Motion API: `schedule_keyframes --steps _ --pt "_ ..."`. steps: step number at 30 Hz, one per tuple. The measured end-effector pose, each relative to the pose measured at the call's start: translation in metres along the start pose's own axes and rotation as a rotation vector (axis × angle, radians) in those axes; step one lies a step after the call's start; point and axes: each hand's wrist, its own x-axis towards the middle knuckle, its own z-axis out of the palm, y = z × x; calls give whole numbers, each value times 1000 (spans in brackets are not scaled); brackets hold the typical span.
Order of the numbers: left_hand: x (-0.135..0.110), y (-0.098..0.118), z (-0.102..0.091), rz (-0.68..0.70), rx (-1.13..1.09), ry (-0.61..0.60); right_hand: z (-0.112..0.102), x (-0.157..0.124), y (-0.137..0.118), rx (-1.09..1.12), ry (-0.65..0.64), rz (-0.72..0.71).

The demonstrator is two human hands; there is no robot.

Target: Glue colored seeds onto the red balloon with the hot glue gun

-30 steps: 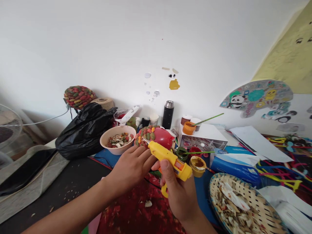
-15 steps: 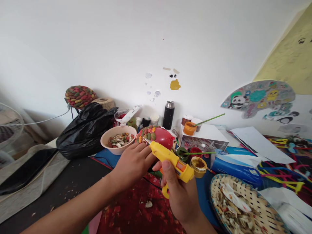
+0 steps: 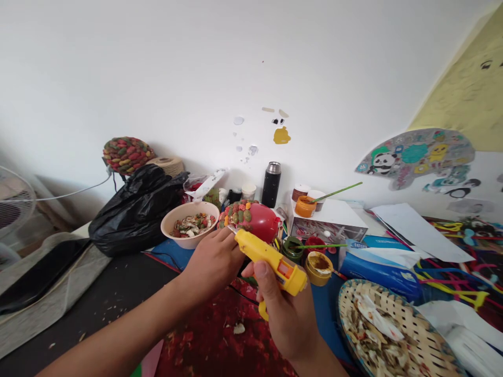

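Note:
My right hand (image 3: 288, 309) is closed around a yellow hot glue gun (image 3: 271, 259), its nozzle pointing up and left. The nozzle tip is close to the fingers of my left hand (image 3: 216, 264), at the near side of a red balloon (image 3: 263, 220). Painted shells (image 3: 238, 213) in red, green and yellow cover the balloon's left part, while its right part is bare. My left hand grips the balloon from the near left; its fingertips are partly hidden. Left of the balloon stands a pale pink bowl (image 3: 168, 229) with painted shells in it.
Open paint jars (image 3: 317, 277) stand right of the balloon, one with a green stick across it. A woven basket (image 3: 428, 335) of shells lies at the right. A black flask (image 3: 271, 188) stands by the wall, and a black plastic bag (image 3: 129, 214) at the left.
The glue gun in my right hand has moved slightly left and down, bringing its nozzle nearer my left fingers. My left hand stays at the balloon, almost unmoved.

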Motion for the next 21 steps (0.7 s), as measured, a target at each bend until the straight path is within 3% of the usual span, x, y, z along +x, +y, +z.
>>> schedule_keyframes --steps 6,17,21 --pt "0 2 -2 -17 -6 -8 1 1 1 -8 9 -16" --pt "-2 -8 -4 -8 17 -195 1 0 -1 -35 2 -10" --pt "0 -9 -6 22 -20 -176 0 0 -2 -61 3 -14"
